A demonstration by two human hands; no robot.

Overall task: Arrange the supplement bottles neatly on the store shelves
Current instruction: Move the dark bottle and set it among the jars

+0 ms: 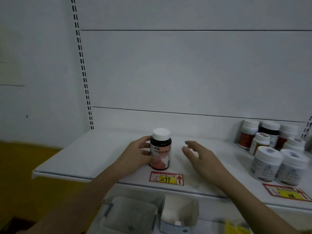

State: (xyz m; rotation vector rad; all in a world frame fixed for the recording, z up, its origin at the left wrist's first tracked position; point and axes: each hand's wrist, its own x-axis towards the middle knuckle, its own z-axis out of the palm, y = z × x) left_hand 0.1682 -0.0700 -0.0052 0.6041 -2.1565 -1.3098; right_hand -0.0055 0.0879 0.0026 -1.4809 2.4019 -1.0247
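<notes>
The supplement bottle [160, 149], dark with a white cap and a pink label, stands upright near the front edge of the white shelf [94, 154], just behind a red and yellow price tag [166, 178]. The left hand [136, 156] wraps its fingers around the bottle's side. The right hand [200, 157] hovers just beside it, fingers spread, holding nothing. Farther right, a cluster of white-capped bottles [273, 149] stands by the back panel [185, 73].
</notes>
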